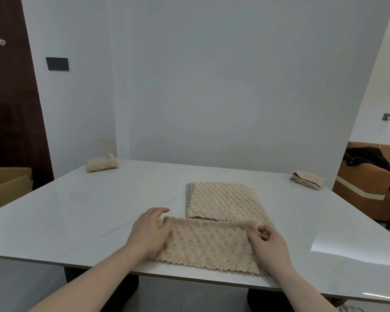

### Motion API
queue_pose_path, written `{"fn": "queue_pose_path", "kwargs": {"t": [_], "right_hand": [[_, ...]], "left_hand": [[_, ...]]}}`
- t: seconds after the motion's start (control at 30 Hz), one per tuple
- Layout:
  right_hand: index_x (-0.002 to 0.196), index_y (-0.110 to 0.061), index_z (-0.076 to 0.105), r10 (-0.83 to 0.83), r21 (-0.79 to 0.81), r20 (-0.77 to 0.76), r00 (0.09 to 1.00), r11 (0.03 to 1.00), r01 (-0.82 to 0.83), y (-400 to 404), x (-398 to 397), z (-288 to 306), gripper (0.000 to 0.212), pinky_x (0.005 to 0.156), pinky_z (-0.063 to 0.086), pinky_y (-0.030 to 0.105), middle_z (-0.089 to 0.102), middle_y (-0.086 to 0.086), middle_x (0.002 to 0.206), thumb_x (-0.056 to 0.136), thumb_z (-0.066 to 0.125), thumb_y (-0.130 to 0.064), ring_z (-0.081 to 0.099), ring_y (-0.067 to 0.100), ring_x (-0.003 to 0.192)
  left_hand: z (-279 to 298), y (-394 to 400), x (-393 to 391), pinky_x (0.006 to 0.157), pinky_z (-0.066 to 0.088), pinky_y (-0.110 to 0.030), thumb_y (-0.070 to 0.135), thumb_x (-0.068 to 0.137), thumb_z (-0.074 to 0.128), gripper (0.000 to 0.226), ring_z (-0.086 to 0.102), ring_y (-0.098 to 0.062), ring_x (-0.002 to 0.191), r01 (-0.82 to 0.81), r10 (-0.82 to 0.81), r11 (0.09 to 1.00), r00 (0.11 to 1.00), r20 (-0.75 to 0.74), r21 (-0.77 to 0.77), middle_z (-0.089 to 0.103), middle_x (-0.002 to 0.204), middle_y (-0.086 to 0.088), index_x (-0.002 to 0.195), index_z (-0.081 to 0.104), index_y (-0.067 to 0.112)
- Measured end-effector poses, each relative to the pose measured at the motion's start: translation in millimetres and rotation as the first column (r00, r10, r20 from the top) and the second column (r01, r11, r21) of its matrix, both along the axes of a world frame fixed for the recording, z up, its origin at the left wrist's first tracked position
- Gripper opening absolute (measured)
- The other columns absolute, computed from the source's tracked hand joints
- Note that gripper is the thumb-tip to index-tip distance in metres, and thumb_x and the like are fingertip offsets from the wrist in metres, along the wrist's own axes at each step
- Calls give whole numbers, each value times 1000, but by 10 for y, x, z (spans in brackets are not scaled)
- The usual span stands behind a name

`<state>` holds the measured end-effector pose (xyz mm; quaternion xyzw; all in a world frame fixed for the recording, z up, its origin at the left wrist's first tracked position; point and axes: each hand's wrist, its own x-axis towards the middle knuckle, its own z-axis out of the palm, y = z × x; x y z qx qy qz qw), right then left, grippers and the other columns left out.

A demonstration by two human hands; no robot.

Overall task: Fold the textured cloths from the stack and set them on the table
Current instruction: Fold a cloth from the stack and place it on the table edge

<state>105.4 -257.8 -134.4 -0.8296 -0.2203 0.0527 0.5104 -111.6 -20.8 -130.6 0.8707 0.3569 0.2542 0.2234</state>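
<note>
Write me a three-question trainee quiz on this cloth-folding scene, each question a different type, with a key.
1. True or false: both hands are on the beige cloth at the near edge of the table.
2. Multiple choice: where do the finished folded cloths lie? A) in the cardboard box; B) one at the far left corner, one at the far right corner; C) on top of the stack.
3. Fill in: under the stack's beige top cloth, a ____ cloth peeks out on the left.

Key: 1 true; 2 B; 3 grey.
</note>
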Motion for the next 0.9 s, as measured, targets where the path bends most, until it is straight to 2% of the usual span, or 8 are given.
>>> {"fn": "queue_pose_path", "kwargs": {"t": [0.1,0.37,0.43,0.57,0.8,0.9], "right_hand": [[90,-25,67,-20,45,-22,1000,999,21,-5,30,5,22,80,53,38,74,-6,86,86,74,-45,68,14,85],[94,-20,71,39,26,-85,996,999,-37,47,89,202,23,85,56,41,75,1,90,85,79,-40,71,21,88],[94,-17,72,69,12,-119,991,998,-68,85,86,342,21,80,55,39,74,5,92,85,79,-34,70,23,86],[95,-12,73,120,6,-141,983,993,-121,216,20,695,20,63,51,33,73,7,86,86,78,-29,66,23,69],[97,-8,72,224,73,-227,948,974,-213,560,-260,1062,26,75,61,41,76,13,93,83,81,-29,70,26,77],[96,-8,70,282,99,-250,926,959,-266,723,-433,1116,26,62,55,31,70,8,78,83,82,-26,65,21,65]], "left_hand": [[-150,53,-84,115,35,-33,54,97,46,54,46,-15,137,-46,47,999,996,-82,10,51,150,8,145,50,29],[-167,73,-34,112,36,-32,55,92,46,52,46,-12,132,-26,30,999,995,-100,35,55,141,15,136,57,31],[-162,73,-37,111,37,-32,54,91,47,49,47,-11,129,-23,26,999,996,-90,32,57,137,15,133,59,32],[-163,77,-44,109,38,-32,55,88,46,49,48,-10,126,-19,21,1000,997,-79,22,58,135,16,129,60,33],[-156,77,-56,110,39,-34,57,86,48,51,49,-11,127,-17,17,1000,998,-59,-4,59,135,15,130,58,34],[-155,81,-66,109,41,-34,57,86,50,54,50,-12,128,-23,22,999,1000,-15,-39,59,136,13,134,53,33]]}}
